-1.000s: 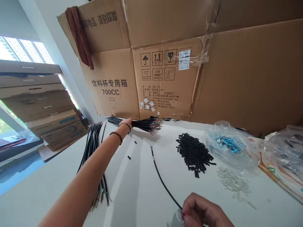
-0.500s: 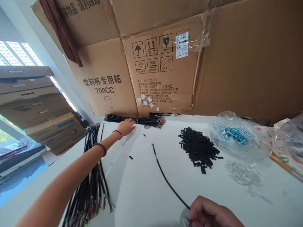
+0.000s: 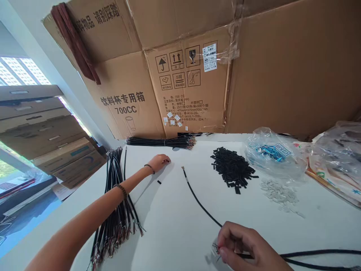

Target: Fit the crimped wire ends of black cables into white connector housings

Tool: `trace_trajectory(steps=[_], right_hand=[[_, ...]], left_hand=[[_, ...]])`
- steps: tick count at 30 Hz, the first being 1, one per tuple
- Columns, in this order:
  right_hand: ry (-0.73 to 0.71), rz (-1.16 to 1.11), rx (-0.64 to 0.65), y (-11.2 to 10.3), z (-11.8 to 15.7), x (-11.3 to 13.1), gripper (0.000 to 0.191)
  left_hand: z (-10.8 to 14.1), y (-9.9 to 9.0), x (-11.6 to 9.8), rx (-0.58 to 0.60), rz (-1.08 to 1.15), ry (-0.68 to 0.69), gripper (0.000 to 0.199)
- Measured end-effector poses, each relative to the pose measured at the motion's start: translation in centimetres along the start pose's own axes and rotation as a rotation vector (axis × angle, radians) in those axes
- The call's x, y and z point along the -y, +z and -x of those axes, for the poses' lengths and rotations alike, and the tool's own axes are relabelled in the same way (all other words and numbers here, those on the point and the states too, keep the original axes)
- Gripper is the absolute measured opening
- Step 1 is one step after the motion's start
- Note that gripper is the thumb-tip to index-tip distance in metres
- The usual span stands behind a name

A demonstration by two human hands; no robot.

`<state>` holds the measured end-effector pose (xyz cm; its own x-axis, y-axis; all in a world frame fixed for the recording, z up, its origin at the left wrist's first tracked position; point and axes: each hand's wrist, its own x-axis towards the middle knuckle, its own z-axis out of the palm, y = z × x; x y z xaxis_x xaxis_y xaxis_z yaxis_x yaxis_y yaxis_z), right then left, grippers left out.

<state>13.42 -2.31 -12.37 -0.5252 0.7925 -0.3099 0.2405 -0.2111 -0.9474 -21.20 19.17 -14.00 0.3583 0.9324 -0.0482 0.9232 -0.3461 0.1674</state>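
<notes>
My right hand (image 3: 242, 242) is closed around a black cable (image 3: 199, 201), near an end with thin loose wires (image 3: 216, 247). The cable curves up the white table to its far end, which has bare wire tips and a pale band. Black cable lengths (image 3: 318, 253) also run from under this hand to the right edge. My left hand (image 3: 160, 162) is on the table with its fingers curled together; what they pinch, if anything, is hidden. Nearby lies a small black tube piece (image 3: 159, 182). Behind the left hand is a tied bundle of black cables (image 3: 175, 142).
A loose bundle of black cables (image 3: 113, 210) lies beneath my left forearm. To the right are a heap of black tube pieces (image 3: 231, 165), a pile of clear small pieces (image 3: 279, 192) and a plastic bag with blue items (image 3: 272, 152). Tall cardboard (image 3: 180, 75) stands behind the table.
My left hand has left the tied cable bundle and come nearer, covering the spot where a small black piece lay. My right hand still grips the cable. The whole view has shifted slightly.
</notes>
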Motion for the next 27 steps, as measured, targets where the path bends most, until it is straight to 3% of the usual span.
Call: trace_trajectory(steps=[4, 8, 15, 18, 20, 27], right_hand=[[-0.031, 0.026, 0.002, -0.3, 0.2, 0.5, 0.036], [-0.048, 0.031, -0.015, -0.2, 0.7, 1.3, 0.03], [-0.06, 0.017, -0.005, -0.2, 1.2, 1.3, 0.031], [-0.069, 0.017, -0.008, -0.1, 1.2, 1.0, 0.028], [-0.079, 0.005, -0.002, -0.1, 1.1, 1.0, 0.027], [-0.103, -0.005, 0.032, -0.1, 0.6, 1.0, 0.022]], left_hand=[[4.2, -0.7, 0.5, 0.065, 0.024, 0.039, 0.024], [7.4, 0.1, -0.1, 0.097, 0.013, 0.075, 0.024], [8.4, 0.2, -1.6, 0.101, -0.103, 0.125, 0.025], [6.3, -0.6, -3.5, 0.103, -0.177, 0.179, 0.025], [3.4, -0.7, -6.2, 0.111, -0.217, 0.242, 0.026], [-10.1, 1.4, -22.2, 0.016, -0.244, 0.505, 0.031]])
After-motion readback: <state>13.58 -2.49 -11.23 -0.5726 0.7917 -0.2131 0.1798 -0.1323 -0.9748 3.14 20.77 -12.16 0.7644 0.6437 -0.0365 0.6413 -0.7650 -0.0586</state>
